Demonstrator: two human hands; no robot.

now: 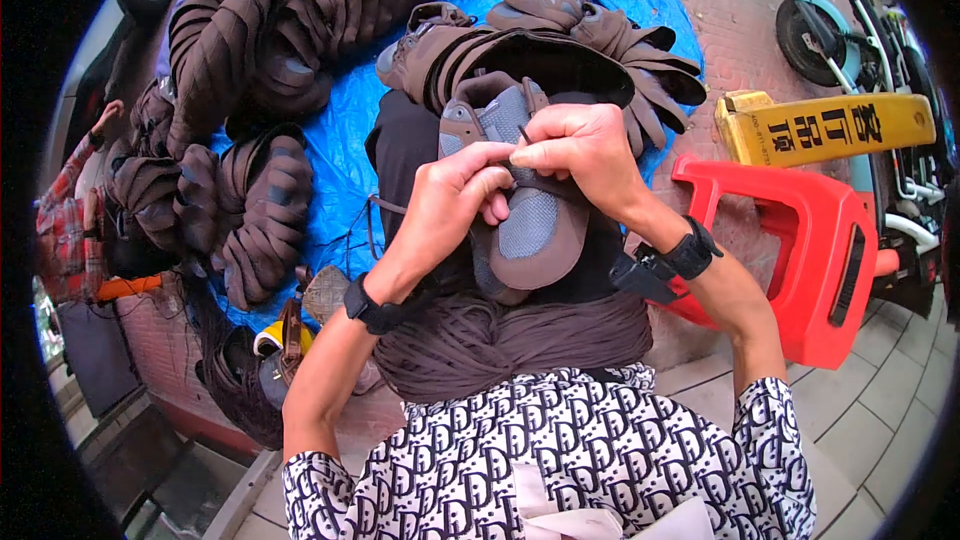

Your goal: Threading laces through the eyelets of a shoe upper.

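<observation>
A brown shoe [530, 225] with a blue-grey mesh toe lies across my lap, its toe toward me. Over its eyelets my left hand [455, 190] and my right hand [585, 150] meet, fingertips pinched together. A short dark end of shoelace [522, 134] sticks out at the right hand's fingertips. The left fingers are closed at the same spot; what they grip is mostly hidden. A thick bundle of brown shoelaces [500, 345] rests on my lap, between the shoe and my body.
Stacked brown shoe uppers [235, 50] cover much of a blue tarp [345, 125]; more uppers [650, 70] lie beyond my knees. To the right stand a red plastic stool [825, 265], a yellow box-like sign [825, 128] and parked scooters [850, 40]. Another person's plaid sleeve [75, 195] shows far left.
</observation>
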